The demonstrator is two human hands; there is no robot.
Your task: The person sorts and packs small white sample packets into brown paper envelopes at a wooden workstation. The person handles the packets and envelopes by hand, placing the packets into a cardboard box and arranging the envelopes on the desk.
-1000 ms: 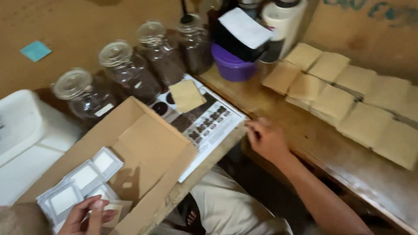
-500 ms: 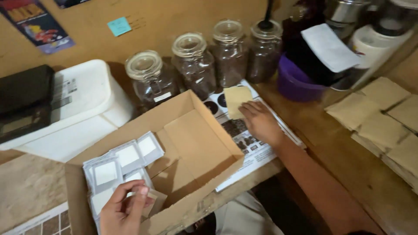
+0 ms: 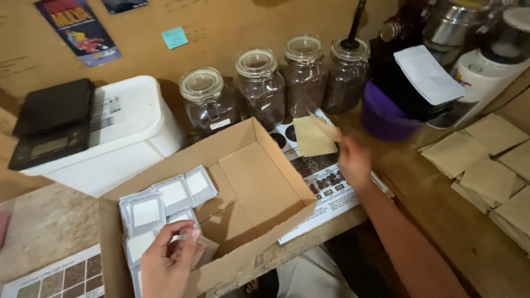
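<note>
My right hand [image 3: 353,161] reaches over a printed sheet [image 3: 326,190] and pinches a tan paper pouch [image 3: 310,137] by its right edge; hand and pouch are blurred by motion. At the bottom, my left hand [image 3: 167,260] is inside an open cardboard box [image 3: 287,175], its fingers closed on a white packet [image 3: 182,234]. Several more white packets [image 3: 165,197] are stacked in the box's left half. The right half of the box shows bare cardboard.
Several glass jars [image 3: 259,88] of dark contents stand behind the box. A white tub [image 3: 127,135] with a black scale [image 3: 52,121] sits at the left. A purple bowl [image 3: 386,118] and a white grinder [image 3: 486,74] are at the right, above rows of tan pouches [image 3: 486,165].
My right hand left the rows of pouches, came left to the tan pouch on the printed sheet and took hold of it. The left hand stayed in the box on the packets.
</note>
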